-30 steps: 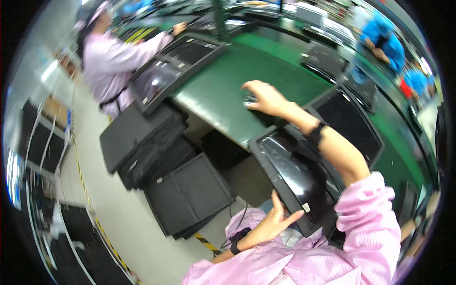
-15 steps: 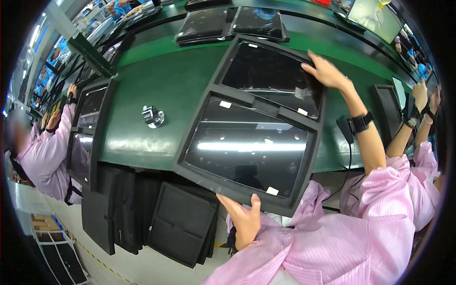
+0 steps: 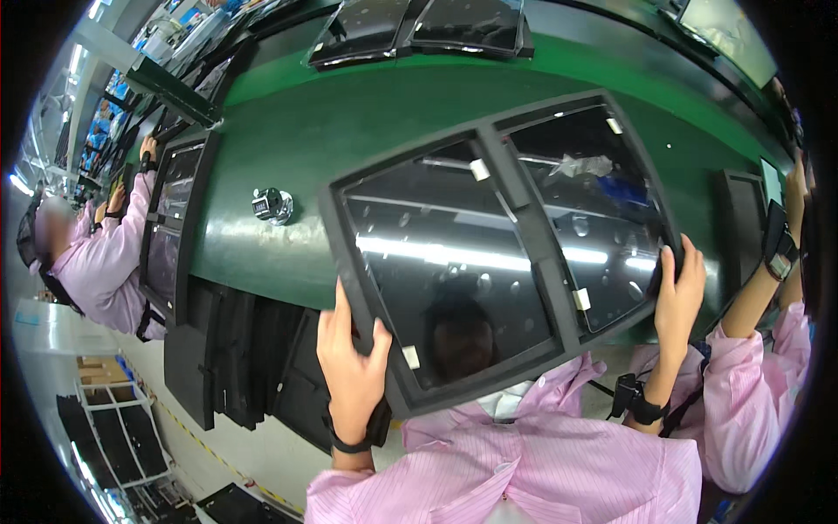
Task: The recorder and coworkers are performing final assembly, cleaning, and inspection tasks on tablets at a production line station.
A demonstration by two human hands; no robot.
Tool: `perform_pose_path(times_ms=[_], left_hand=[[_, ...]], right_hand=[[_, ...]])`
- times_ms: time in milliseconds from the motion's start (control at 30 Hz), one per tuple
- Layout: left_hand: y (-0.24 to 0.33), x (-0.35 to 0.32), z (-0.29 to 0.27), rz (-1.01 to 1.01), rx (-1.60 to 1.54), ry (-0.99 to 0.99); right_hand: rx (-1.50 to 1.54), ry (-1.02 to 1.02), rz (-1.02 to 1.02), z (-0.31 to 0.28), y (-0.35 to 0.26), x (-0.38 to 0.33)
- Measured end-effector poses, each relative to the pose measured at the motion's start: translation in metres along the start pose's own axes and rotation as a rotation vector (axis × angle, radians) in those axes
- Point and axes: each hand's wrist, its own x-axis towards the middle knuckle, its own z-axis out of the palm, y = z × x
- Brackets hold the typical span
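A black foam tray is held tilted over the green table. Two dark glossy screen panels with small white tabs lie in it: a left panel and a right panel with a crumpled clear film patch. My left hand grips the tray's lower left edge, its thumb on the frame and the other fingertips partly hidden. My right hand closes on the right side, near the lower right corner, thumb on the rim. Ceiling lights reflect in both panels.
A small silver device rests on the green table. Two more dark panels lie at the far edge. Black trays stand below the near edge. Co-workers in pink work at left and right, close to my right arm.
The tray has turned clockwise, so its compartments now sit side by side. My left hand went from the near edge to the left edge; my right hand came down from the far right corner.
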Motion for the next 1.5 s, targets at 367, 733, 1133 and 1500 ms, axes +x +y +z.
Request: perform_pose_path(times_ms=[367, 733, 1133, 1500], left_hand=[[0.075, 0.115, -0.024, 0.397, 0.478, -0.339], [0.098, 0.189, 0.096, 0.809, 0.57, -0.068], [0.047, 0.059, 0.007, 0.21, 0.422, -0.036], [0.003, 0.026, 0.035, 0.091, -0.039, -0.037]], right_hand=[[-0.024, 0.167, 0.043, -0.021, -0.02, -0.008], [0.481, -0.186, -0.417, -0.008, -0.075, -0.023], [0.233, -0.314, -0.445, 0.025, -0.132, -0.02], [0.751, -0.332, -0.182, 0.031, -0.145, -0.015]])
